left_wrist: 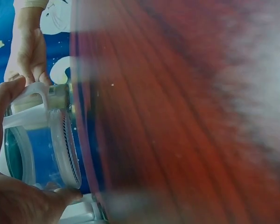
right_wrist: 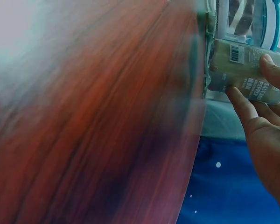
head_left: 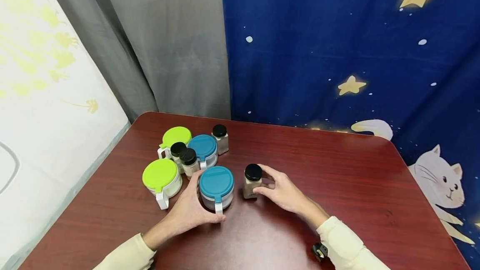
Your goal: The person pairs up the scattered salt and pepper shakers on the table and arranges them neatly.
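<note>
In the head view my left hand [head_left: 190,209] grips a clear seasoning jar with a blue lid [head_left: 216,181], thumb by its white handle and fingers round its left side. The left wrist view shows the jar's clear wall [left_wrist: 44,151] between thumb and fingers. My right hand [head_left: 283,190] holds a black-capped spice bottle [head_left: 252,186] just to the right of that jar. Its thumb and fingers lie on opposite sides of the bottle. In the right wrist view the printed bottle [right_wrist: 242,70] shows a barcode and a salt and pepper label.
Left of my hands stand two green-lidded jars [head_left: 160,174], another blue-lidded jar [head_left: 203,147] and several black-capped bottles [head_left: 220,140], close together. They share a dark red wooden table [head_left: 337,174]. A blue curtain [head_left: 300,53] and a grey curtain [head_left: 180,45] hang behind it.
</note>
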`<state>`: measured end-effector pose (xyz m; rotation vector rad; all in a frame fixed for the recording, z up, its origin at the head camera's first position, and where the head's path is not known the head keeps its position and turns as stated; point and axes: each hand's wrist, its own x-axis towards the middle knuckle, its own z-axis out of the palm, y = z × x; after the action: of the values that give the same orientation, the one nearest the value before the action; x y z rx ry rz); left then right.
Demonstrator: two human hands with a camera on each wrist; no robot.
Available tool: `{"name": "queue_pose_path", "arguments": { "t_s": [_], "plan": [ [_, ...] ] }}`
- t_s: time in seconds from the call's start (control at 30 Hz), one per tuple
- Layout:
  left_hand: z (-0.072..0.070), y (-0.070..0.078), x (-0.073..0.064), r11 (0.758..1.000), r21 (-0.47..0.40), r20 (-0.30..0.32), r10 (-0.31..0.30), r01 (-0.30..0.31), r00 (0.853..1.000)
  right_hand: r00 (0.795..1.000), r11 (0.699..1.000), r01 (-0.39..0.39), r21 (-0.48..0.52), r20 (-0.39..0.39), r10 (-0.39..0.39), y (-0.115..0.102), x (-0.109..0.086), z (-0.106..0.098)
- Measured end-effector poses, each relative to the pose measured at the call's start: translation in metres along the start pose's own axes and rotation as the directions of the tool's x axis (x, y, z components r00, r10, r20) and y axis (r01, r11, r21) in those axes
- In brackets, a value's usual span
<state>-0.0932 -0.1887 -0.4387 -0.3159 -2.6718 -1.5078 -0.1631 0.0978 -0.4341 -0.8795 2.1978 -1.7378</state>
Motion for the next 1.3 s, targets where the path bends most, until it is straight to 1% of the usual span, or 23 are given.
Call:
{"name": "queue_pose_path", "arguments": {
  "t_s": [0.17, 0.27, 0.37, 0.57, 0.67, 0.9, 1.1, 1.3],
  "plan": [
    [0.007, 0.005, 0.007, 1.000, -0.013, 0.030, 0.020, -0.019, 0.999, 0.999, 0.999, -0.035, -0.004, -0.004, 0.035, 0.000, -0.011, -0.008],
    [0.011, 0.007, 0.009, 0.999, -0.018, 0.056, 0.028, -0.027, 0.998, 0.999, 0.999, -0.043, -0.022, 0.002, 0.043, 0.001, -0.017, -0.011],
    [0.015, 0.009, 0.012, 0.999, -0.033, 0.081, 0.035, -0.032, 0.996, 0.999, 0.998, -0.045, -0.049, -0.015, 0.044, 0.001, -0.022, -0.014],
    [0.023, 0.014, 0.017, 0.997, -0.054, 0.149, 0.070, -0.063, 0.986, 0.998, 0.999, -0.021, -0.033, -0.058, 0.019, 0.002, -0.029, -0.020],
    [0.028, 0.017, 0.019, 0.996, -0.054, 0.164, 0.083, -0.076, 0.983, 0.998, 0.999, 0.003, -0.038, -0.070, -0.005, 0.002, -0.031, -0.023],
    [0.034, 0.018, 0.022, 0.996, -0.064, 0.156, 0.074, -0.065, 0.985, 0.997, 0.998, -0.001, -0.062, -0.082, -0.004, -0.001, -0.032, -0.028],
    [0.039, 0.020, 0.028, 0.995, -0.056, 0.148, 0.091, -0.084, 0.985, 0.992, 0.996, 0.018, -0.091, -0.123, -0.029, 0.003, -0.037, -0.031],
    [0.044, 0.022, 0.036, 0.993, -0.054, 0.147, 0.107, -0.100, 0.983, 0.989, 0.991, 0.007, -0.136, -0.147, -0.027, 0.005, -0.043, -0.039]
  ]
}}
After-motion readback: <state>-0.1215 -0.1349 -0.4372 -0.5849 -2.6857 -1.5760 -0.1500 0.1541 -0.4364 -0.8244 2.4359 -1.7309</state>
